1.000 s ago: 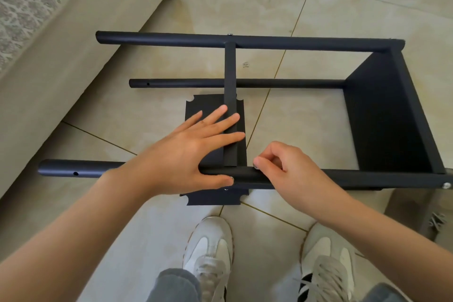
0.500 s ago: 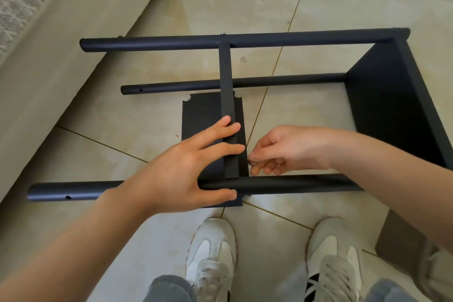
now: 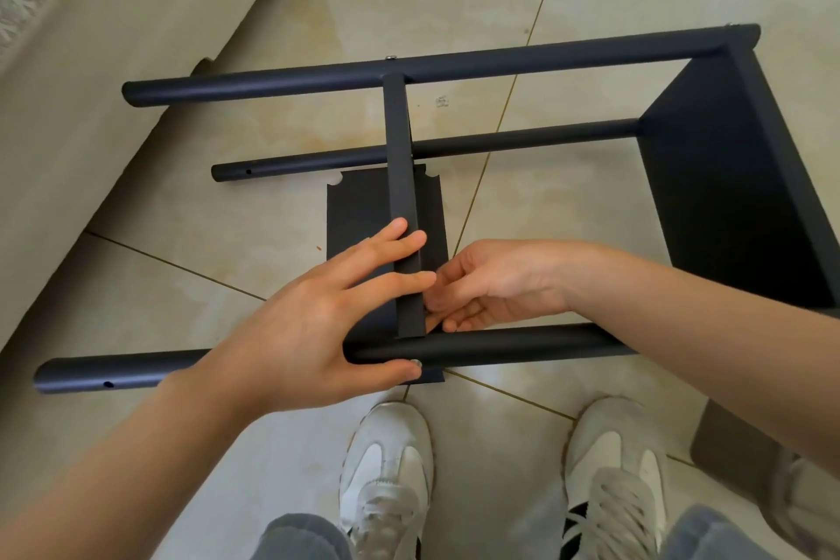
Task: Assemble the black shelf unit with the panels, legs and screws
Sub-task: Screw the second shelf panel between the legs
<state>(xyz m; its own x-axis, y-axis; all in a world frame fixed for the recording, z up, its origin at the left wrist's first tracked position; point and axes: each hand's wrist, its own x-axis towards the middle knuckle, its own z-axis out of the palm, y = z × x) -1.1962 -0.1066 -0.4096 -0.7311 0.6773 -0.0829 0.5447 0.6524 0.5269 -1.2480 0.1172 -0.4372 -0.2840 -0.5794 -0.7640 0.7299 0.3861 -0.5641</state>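
Beige tiled floor [image 3: 568,205], sofa [image 3: 113,59] running along the left. The shelf unit is lying on its side in the middle of the floor, and a person is standing over it with white sneakers [image 3: 386,459] at the bottom edge.

The end panel [image 3: 727,196] is already sitting on the legs at the right. The far leg [image 3: 500,61] is carrying a screw [image 3: 391,57] where the middle panel [image 3: 400,177] meets it, so that end looks fastened.

The left hand [image 3: 295,323] is bridging the other joint. Its fingers are spread and lying straight across the panel's top edge, and the thumb is pressing the near side of the near leg [image 3: 500,348], right beside a silver screw head [image 3: 415,363]. My read is that it's squeezing panel and leg together so the holes are lining up.

The right hand [image 3: 495,282] is reaching in over the near leg, with its fingers curled against the panel's right face just above the joint. It's probably steadying the panel or feeding hardware. I can't tell whether it's pinching anything, because the fingertips are hiding behind the panel edge.

Also unclear:
- A dark notched sheet [image 3: 354,214] is showing below the panel edge, and it could be the same panel or a loose one.
- A grey object [image 3: 727,446] at lower right is getting cut off by the forearm.
- The third leg [image 3: 522,141] is sitting lower, with a free hole near its left tip.
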